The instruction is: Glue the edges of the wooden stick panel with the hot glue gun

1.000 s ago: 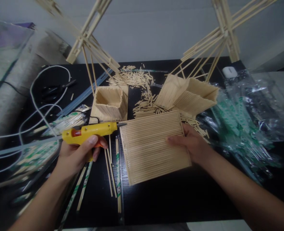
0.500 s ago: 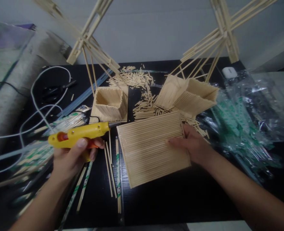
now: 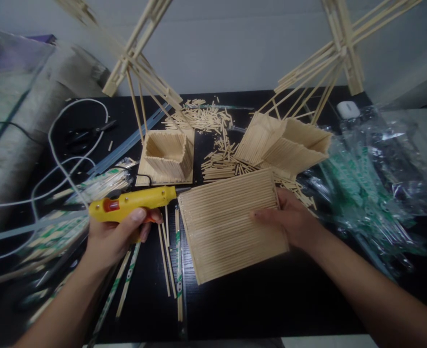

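Left grip [image 3: 114, 239] clasps yellow plastic glue gun [image 3: 134, 204], right grip [image 3: 295, 222] pinches flat bamboo-stick panel [image 3: 228, 227]; a nozzle [image 3: 180, 190] slip risks burns.

The left hand [image 3: 115, 237] grips a yellow glue gun [image 3: 134, 204], its nozzle pointing at the left edge of a flat stick panel [image 3: 228, 222] — the right hand [image 3: 289, 220] holds that panel by its right side, thumb on top. Behind on the black table [image 3: 253, 299] stand an open stick box [image 3: 166, 154] and a pile of cut sticks [image 3: 217, 159]; loose sticks [image 3: 170, 256] lie beside the panel.
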A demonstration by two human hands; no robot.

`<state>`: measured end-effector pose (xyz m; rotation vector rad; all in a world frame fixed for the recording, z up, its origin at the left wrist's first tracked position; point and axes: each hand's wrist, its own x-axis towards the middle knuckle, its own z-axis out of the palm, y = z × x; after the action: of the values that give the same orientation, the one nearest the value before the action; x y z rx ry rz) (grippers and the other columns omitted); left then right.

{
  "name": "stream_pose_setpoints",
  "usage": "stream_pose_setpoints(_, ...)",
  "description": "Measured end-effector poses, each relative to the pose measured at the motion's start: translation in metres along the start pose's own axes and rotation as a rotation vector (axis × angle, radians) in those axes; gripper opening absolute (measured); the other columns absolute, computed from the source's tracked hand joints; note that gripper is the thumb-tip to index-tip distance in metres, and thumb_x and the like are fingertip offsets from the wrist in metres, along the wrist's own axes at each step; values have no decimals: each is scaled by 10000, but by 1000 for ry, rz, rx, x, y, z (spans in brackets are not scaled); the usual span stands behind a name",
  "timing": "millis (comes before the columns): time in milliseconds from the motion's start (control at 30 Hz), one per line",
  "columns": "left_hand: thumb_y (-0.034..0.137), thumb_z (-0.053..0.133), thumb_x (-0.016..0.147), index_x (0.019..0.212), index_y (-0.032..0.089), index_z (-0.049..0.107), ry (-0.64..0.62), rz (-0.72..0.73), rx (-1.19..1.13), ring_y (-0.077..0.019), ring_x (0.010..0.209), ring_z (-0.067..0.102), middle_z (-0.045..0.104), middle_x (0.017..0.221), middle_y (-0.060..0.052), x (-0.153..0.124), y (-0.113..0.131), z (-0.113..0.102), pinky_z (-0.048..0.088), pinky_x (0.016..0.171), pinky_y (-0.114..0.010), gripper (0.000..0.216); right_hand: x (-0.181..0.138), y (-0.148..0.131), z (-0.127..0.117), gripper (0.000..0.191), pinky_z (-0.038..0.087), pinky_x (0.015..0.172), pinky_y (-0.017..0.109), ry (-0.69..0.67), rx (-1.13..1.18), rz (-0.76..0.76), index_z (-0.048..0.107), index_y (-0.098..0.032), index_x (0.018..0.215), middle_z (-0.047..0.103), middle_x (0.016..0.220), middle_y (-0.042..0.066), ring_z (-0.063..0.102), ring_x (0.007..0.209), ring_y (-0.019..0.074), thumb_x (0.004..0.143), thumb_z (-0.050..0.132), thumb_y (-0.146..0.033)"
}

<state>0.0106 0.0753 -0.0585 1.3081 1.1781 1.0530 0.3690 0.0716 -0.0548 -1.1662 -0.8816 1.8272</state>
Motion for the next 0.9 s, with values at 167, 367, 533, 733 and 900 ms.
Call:
stream_pose_setpoints(167, 601, 787, 995, 890, 376, 871, 5, -4, 24, -203, 459, 577, 822, 751, -61, -1, -1, 0, 375, 397, -329, 263, 0, 1, 1, 301, 687, 902, 448, 21, 21, 27, 924, -261, 947, 921, 1005, 66, 873, 902, 309, 711, 1084, -356)
stream_pose_setpoints(367, 603, 808, 999, 869, 348, 884, -23, 14, 20, -176, 423, 582, 822, 736, -66, 1, 0, 1, 407, 352, -298, 296, 3, 1, 1, 299, 672, 781, 364, 37, 72, 49, 912, -263, 866, 905, 900, 43, 862, 807, 271, 656, 1106, -350)
stream_pose_setpoints(533, 522, 866, 1008, 859, 193, 899, -64, 66, 17, -140, 394, 615, 833, 720, -71, 3, 0, 0, 481, 343, -243, 363, 4, 2, 1, 336, 668, 799, 390, 62, 75, 57, 891, -266, 835, 904, 917, 50, 863, 832, 285, 642, 1120, -419)
stream_pose_setpoints(733, 558, 837, 1036, 840, 162, 902, -129, 73, 88, -136, 409, 620, 819, 680, -83, 0, -1, -4, 516, 375, -223, 446, 6, 2, 1, 351, 678, 779, 392, 131, 93, 40, 885, -289, 857, 903, 897, 26, 866, 829, 287, 624, 1123, -400)
stream_pose_setpoints(900, 601, 827, 1032, 833, 159, 910, -146, 47, 126, -146, 412, 621, 766, 598, -71, -2, -3, -4, 523, 388, -220, 491, 7, -2, 2, 348, 664, 704, 369, 162, 105, 41, 884, -280, 831, 902, 871, 31, 862, 798, 290, 593, 1119, -377)
